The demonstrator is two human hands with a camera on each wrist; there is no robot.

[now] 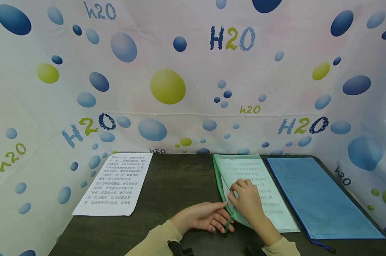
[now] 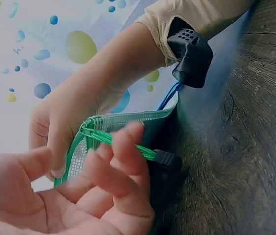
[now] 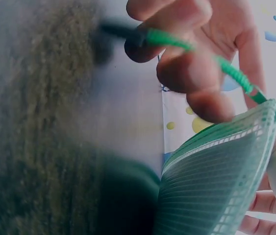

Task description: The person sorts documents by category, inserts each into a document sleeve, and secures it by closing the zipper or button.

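Observation:
A green mesh zipper pouch (image 1: 217, 174) lies right of centre, with a printed English sheet (image 1: 276, 193) showing through its cover. My right hand (image 1: 246, 199) pinches the pouch's left zipper edge, thumb and fingers bent onto it, lifting that corner in the left wrist view. Beside the same corner is my left hand (image 1: 209, 217), palm turned up and fingers loosely bent. From the zipper slider (image 2: 86, 128), a green cord pull (image 2: 103, 137) with a dark end (image 2: 166, 159) hangs across the left fingers without being gripped.
On the left of the dark wooden table (image 1: 176, 185) lies a white sheet (image 1: 116, 185) of printed Chinese text. A blue mesh zipper pouch (image 1: 324, 199) lies at the right, its dark blue pull (image 1: 322, 245) toward the front. A patterned curtain (image 1: 193, 71) stands behind the table.

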